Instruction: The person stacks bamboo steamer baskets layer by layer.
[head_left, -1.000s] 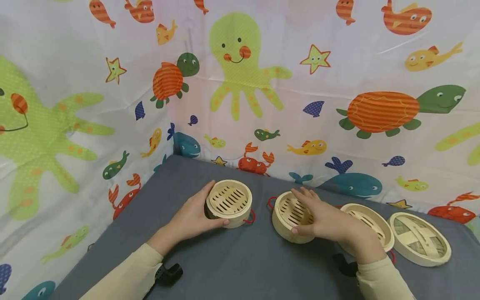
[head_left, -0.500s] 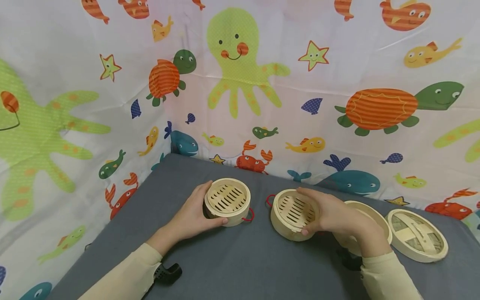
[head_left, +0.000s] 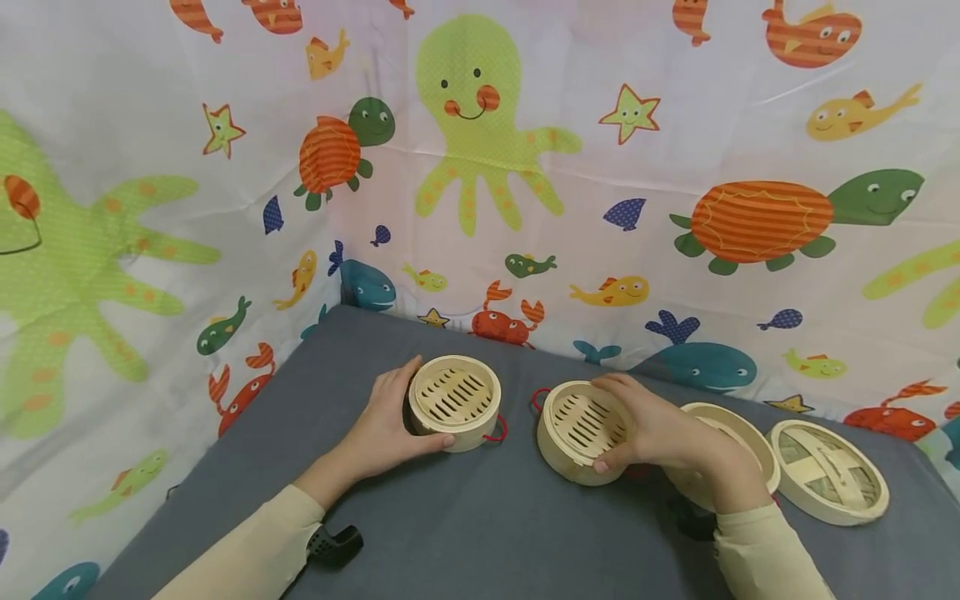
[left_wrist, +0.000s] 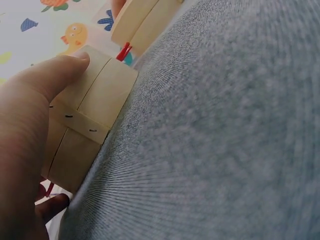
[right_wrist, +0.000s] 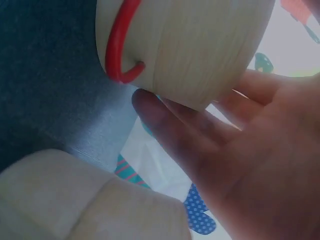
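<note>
bamboo lid point(head_left: 828, 472), one; bamboo steamers point(head_left: 454, 396), three: left hand point(head_left: 382, 427) and right hand point(head_left: 654, 427) each curled round one

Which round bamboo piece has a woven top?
The lid at far right, with a strap across. The left basket and middle basket have slotted tops; the third basket, partly hidden, shows no weave.

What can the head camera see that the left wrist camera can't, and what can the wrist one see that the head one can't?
Only the head camera shows the woven lid at the far right and the slotted tops of the baskets.

Only the left wrist camera shows the little dark stitches on the side of the left basket.

Both show the left hand gripping that basket, the middle basket and the grey cloth.
</note>
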